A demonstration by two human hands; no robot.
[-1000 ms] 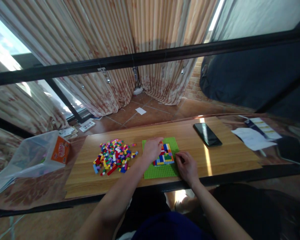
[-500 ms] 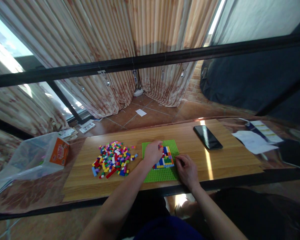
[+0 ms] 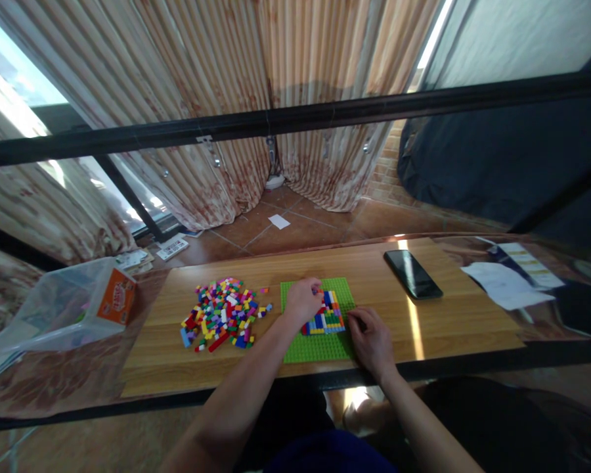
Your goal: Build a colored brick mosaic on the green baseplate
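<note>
A green baseplate [image 3: 309, 347] lies near the front edge of a wooden table [image 3: 443, 315]. A block of coloured bricks [image 3: 329, 316] is built on its far half. My left hand [image 3: 303, 300] rests on the left part of that block, fingers curled down onto the bricks; what they pinch is too small to make out. My right hand [image 3: 372, 338] presses on the plate's right edge, fingers bent. A heap of loose coloured bricks [image 3: 220, 313] lies to the left of the plate.
A black phone [image 3: 412, 274] lies at the right of the table, with white papers [image 3: 506, 285] and a dark tablet [image 3: 578, 302] beyond it. A clear plastic bag with an orange box [image 3: 115, 295] sits at the left. A black bar [image 3: 295, 118] crosses the view.
Both hands stay on the plate and the brick block. The view has shifted slightly, so everything sits a little lower in the picture.
</note>
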